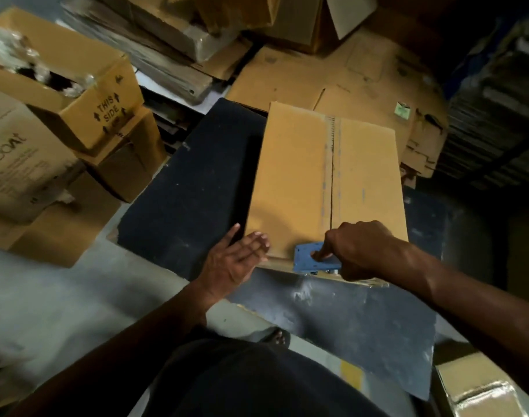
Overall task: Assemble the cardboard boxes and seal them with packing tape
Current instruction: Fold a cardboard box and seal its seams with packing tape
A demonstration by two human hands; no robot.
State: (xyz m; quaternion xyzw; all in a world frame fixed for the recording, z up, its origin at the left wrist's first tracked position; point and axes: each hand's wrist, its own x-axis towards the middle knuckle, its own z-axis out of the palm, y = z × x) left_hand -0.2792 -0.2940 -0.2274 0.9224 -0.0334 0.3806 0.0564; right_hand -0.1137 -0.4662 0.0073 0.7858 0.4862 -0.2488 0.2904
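Observation:
A closed brown cardboard box (293,176) lies on a dark mat (191,188), its two top flaps meeting along a centre seam (332,164) covered with clear tape. My right hand (359,248) grips a blue tape dispenser (307,260) at the box's near edge, right at the seam's end, index finger pressing on its blue plate. My left hand (236,260) rests with straight fingers against the box's near left corner.
Open boxes stand at the left, one printed THIS SIDE (106,111). Flattened cardboard sheets (347,73) are piled behind and right of the box. A taped box corner (480,389) shows at bottom right. My foot (276,337) is beside the mat's near edge.

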